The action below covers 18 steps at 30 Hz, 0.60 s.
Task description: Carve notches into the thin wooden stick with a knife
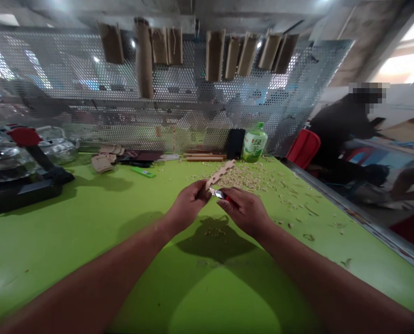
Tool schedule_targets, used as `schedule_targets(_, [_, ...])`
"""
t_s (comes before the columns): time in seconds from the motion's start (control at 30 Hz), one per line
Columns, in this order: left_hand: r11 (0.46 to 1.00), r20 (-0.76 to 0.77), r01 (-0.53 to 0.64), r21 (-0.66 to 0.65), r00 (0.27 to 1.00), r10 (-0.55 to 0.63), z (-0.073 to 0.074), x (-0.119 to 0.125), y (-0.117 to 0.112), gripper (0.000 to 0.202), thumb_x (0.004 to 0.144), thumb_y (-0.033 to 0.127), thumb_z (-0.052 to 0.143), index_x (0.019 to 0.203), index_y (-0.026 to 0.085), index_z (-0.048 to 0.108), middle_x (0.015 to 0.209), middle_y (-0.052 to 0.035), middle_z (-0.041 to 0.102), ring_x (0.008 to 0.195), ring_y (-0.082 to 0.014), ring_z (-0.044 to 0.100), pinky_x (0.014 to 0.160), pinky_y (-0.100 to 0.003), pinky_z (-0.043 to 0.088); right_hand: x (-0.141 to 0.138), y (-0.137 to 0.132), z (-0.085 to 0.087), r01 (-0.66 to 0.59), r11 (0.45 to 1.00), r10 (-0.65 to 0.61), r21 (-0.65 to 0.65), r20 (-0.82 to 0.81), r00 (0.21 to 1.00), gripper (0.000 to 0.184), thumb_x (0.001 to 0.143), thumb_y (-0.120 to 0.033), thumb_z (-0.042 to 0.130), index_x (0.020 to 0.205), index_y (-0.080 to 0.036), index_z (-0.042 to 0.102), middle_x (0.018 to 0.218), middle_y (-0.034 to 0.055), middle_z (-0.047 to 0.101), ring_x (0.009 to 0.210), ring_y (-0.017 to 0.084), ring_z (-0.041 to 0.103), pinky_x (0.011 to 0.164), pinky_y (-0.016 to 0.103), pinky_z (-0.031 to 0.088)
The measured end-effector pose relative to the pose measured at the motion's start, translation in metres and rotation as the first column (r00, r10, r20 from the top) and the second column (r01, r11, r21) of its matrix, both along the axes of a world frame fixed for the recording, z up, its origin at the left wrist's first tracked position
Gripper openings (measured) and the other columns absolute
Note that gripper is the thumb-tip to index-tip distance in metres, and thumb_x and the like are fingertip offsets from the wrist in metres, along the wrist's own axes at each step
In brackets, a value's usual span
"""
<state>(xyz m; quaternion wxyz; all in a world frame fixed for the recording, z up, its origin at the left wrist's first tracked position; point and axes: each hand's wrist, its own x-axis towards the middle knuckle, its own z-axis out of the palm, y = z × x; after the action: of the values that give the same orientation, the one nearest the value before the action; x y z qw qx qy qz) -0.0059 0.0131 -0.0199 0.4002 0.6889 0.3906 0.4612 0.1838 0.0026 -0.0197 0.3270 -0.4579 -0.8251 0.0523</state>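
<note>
Perforated metal screen [179, 102] across the back, bright green table [88, 250] in front of it. Over on the left there's a shiny metal kettle [59, 149] behind a black stand [41, 161] of some kind. Moving right, the left hand [192, 200] has thumb and fingers pinched on the near end of a thin notched wood strip [221, 174] — so that's the hand right on the piece. Its long axis runs away from those fingers, slanting to the far right, free end out past both hands. Just right of the pinched end sits a small metal blade [219, 194], tip right by the wood — can't tell from where I'm standing if they touch. The right hand [246, 208] has its fingers curled around that tool, which puts the strip's near end to its left. Then pale shavings [248, 177], a green-capped bottle [254, 146], and someone in dark clothes [337, 121] off to the right.
</note>
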Motion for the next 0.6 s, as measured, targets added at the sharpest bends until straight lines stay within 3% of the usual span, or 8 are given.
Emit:
schedule_targets(0.3, [0.999, -0.06, 0.026, 0.044, 0.998, -0.024, -0.0036, -0.0017, 0.0022, 0.029, 0.085, 0.032, 0.055, 0.108, 0.017, 0.065, 0.098, -0.0055, 0.067, 0.09, -0.0172, 0.058, 0.084, -0.029, 0.046, 0.0009, 0.0011, -0.0011, 0.013, 1.0, -0.013, -0.002, 0.007, 1.0, 0.04, 0.096, -0.048, 0.044, 0.1, -0.017, 0.069, 0.097, 0.0097, 0.072, 0.078, 0.018, 0.065, 0.071, 0.028, 0.046])
schedule_targets(0.47, [0.998, -0.046, 0.037, 0.059, 0.998, -0.035, -0.0034, -0.0021, 0.0023, 0.028, 0.086, 0.031, 0.056, 0.109, 0.016, 0.064, 0.096, -0.0054, 0.067, 0.088, -0.0167, 0.057, 0.082, -0.029, 0.046, 0.0039, 0.0019, 0.0016, -0.041, 0.998, 0.042, -0.043, 0.017, 0.999, 0.038, 0.096, -0.047, 0.043, 0.098, -0.018, 0.068, 0.09, 0.0081, 0.07, 0.074, 0.016, 0.062, 0.067, 0.027, 0.044])
schedule_targets(0.6, [0.996, -0.156, 0.02, 0.085, 0.988, -0.007, -0.0013, -0.0074, -0.0003, 0.028, 0.088, 0.036, 0.053, 0.106, 0.016, 0.062, 0.089, -0.0031, 0.063, 0.081, -0.0154, 0.055, 0.074, -0.027, 0.044, 0.0054, 0.004, 0.0034, -0.042, 0.996, 0.045, -0.073, 0.032, 0.998, 0.042, 0.096, -0.049, 0.041, 0.091, -0.016, 0.068, 0.079, 0.0061, 0.067, 0.067, 0.016, 0.059, 0.061, 0.026, 0.04])
